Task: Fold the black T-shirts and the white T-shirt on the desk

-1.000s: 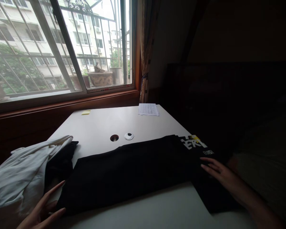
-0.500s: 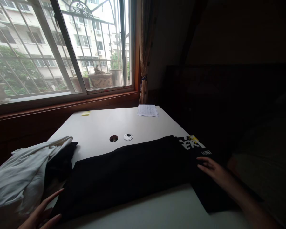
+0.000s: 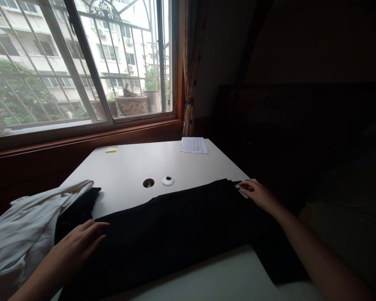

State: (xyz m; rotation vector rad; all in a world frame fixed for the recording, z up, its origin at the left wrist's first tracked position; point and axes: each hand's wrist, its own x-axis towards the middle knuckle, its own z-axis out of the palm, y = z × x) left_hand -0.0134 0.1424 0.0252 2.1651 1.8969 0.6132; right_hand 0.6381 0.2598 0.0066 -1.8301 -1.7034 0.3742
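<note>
A black garment (image 3: 175, 225) lies folded into a long band across the near part of the table, with a wider part hanging down at its right. My left hand (image 3: 84, 238) is over the garment's left end, its fingers stretched out and apart, holding nothing. At the right, my right hand (image 3: 255, 194) has its thumb and fingers brought together on the garment's far edge. Only a scrap of the white and yellow print shows there, as the hand and forearm cover much of it.
A pale grey cloth (image 3: 28, 225) is heaped at the left, partly over a dark cloth (image 3: 78, 209). On the white table (image 3: 128, 163) are a yellow sticky note (image 3: 111, 149), papers (image 3: 194, 145), a cable hole (image 3: 148, 183) and a round white cover (image 3: 168, 180). A barred window stands behind.
My left hand has come up and right, over the garment's left end. My right hand has moved up and left to the printed far edge, and its fingers have closed there.
</note>
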